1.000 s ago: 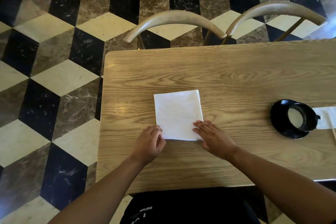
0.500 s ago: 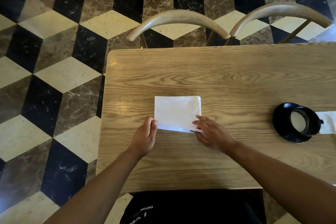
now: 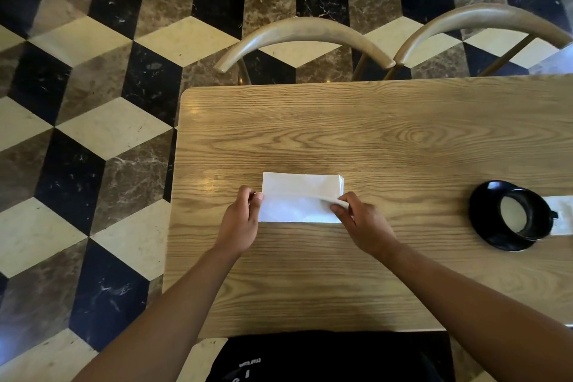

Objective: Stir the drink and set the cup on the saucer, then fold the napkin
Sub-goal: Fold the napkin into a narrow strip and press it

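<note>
Since the earlier frames the napkin's near edge has been lifted and carried toward its far edge, so the sheet now shows as a half-folded band. Largest to smallest: floor (image 3: pixel 93 133) of cube-pattern tiles; wooden table (image 3: pixel 387 139); two curved chair backs (image 3: pixel 305 29) at its far side; napkin (image 3: pixel 300 186), white, lying on the table in front of the person, its near flap raised; left hand (image 3: pixel 240 223) pinching the flap's left corner between thumb and fingers; right hand (image 3: pixel 362 223) pinching the flap's right corner; black saucer (image 3: pixel 483 220) well to the right, bearing the black cup (image 3: pixel 524 214) with a pale drink; white paper (image 3: pixel 562 211) just beyond the cup
</note>
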`<act>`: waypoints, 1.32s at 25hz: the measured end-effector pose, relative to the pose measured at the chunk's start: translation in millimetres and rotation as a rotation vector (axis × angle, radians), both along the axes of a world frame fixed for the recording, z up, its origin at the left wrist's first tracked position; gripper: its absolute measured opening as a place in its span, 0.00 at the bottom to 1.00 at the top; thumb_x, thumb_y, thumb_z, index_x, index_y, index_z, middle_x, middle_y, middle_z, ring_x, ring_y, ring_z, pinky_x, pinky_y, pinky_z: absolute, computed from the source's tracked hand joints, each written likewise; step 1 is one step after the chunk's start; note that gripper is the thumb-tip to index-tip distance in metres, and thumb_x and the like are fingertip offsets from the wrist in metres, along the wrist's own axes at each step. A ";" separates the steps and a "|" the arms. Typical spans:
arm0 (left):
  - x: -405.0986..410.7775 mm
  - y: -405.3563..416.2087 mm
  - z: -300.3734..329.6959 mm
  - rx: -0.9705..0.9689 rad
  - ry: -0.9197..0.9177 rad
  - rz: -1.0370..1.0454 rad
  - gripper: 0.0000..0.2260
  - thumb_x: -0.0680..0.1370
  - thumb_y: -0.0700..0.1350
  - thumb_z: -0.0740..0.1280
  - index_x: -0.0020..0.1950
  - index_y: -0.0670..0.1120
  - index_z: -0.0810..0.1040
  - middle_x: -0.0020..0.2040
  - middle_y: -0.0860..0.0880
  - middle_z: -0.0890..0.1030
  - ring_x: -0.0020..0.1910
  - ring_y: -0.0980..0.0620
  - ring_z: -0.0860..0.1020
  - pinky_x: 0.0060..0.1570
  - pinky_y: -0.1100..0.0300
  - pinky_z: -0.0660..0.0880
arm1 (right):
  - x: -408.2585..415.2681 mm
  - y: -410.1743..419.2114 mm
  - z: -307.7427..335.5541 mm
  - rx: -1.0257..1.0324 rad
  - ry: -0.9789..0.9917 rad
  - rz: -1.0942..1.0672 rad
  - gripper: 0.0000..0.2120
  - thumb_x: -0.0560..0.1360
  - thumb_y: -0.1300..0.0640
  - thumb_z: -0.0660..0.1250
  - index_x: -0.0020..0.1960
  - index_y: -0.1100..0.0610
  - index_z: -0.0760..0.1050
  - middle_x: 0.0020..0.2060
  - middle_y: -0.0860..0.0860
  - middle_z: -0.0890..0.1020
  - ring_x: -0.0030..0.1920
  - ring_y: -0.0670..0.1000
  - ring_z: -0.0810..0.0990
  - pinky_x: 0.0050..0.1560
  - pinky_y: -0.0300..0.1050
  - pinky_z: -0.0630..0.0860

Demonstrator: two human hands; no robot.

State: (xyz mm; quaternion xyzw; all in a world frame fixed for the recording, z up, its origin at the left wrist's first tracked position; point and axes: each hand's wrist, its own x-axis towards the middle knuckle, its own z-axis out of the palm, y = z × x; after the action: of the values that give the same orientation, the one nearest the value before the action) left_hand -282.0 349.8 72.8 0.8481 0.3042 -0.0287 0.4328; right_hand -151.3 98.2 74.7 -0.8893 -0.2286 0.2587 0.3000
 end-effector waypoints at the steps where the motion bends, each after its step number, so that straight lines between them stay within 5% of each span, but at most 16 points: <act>1: 3.2 0.4 -1.1 0.003 0.011 0.011 0.09 0.86 0.52 0.57 0.54 0.47 0.68 0.32 0.44 0.75 0.32 0.44 0.76 0.35 0.47 0.69 | 0.9 2.4 -0.9 -0.008 0.030 -0.029 0.11 0.83 0.46 0.61 0.55 0.53 0.73 0.32 0.47 0.79 0.36 0.54 0.77 0.36 0.46 0.66; 6: 19.3 1.5 -8.7 -0.044 0.014 0.125 0.10 0.85 0.53 0.60 0.54 0.47 0.72 0.35 0.51 0.79 0.34 0.50 0.76 0.38 0.51 0.69 | 6.8 15.2 -4.6 0.019 0.137 -0.250 0.12 0.82 0.45 0.63 0.45 0.52 0.67 0.30 0.49 0.77 0.33 0.54 0.75 0.36 0.51 0.67; 10: 25.7 1.8 -13.3 -0.138 0.006 0.184 0.09 0.84 0.52 0.63 0.56 0.47 0.75 0.45 0.41 0.84 0.38 0.44 0.79 0.44 0.45 0.76 | 11.6 23.1 -6.6 0.036 0.150 -0.351 0.11 0.82 0.45 0.62 0.49 0.52 0.71 0.36 0.49 0.82 0.39 0.55 0.79 0.39 0.51 0.71; 12: 29.5 4.0 -15.3 -0.127 0.001 0.177 0.06 0.84 0.48 0.64 0.56 0.47 0.76 0.44 0.46 0.85 0.41 0.43 0.81 0.45 0.47 0.76 | 14.2 26.2 -9.1 0.026 0.152 -0.365 0.13 0.82 0.43 0.61 0.50 0.53 0.72 0.38 0.49 0.82 0.39 0.55 0.80 0.40 0.51 0.73; 17: 41.2 7.0 -20.6 0.043 -0.023 0.108 0.05 0.84 0.45 0.64 0.57 0.44 0.74 0.36 0.49 0.81 0.30 0.51 0.76 0.34 0.54 0.69 | 23.3 35.1 -16.8 -0.035 0.151 -0.412 0.16 0.82 0.42 0.60 0.53 0.55 0.74 0.42 0.50 0.83 0.42 0.55 0.80 0.41 0.49 0.72; 28: 50.8 4.9 -38.6 0.182 0.008 0.110 0.06 0.82 0.43 0.64 0.56 0.42 0.75 0.38 0.44 0.83 0.39 0.37 0.81 0.37 0.48 0.74 | 28.2 48.1 -23.7 -0.090 0.158 -0.590 0.14 0.78 0.42 0.67 0.47 0.53 0.77 0.36 0.45 0.81 0.39 0.48 0.78 0.34 0.41 0.66; 33: 52.7 5.4 -41.2 0.219 0.048 0.101 0.07 0.82 0.44 0.64 0.56 0.42 0.75 0.39 0.43 0.84 0.40 0.37 0.82 0.37 0.49 0.72 | 26.5 52.4 -22.4 -0.117 0.150 -0.661 0.13 0.76 0.42 0.68 0.45 0.52 0.76 0.36 0.44 0.82 0.42 0.49 0.79 0.42 0.45 0.69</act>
State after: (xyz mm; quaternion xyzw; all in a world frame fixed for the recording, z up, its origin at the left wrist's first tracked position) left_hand -229.4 355.2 31.6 0.8729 0.3582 0.0065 0.3311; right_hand -124.8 150.6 52.3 -0.9095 0.1099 0.2247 0.3319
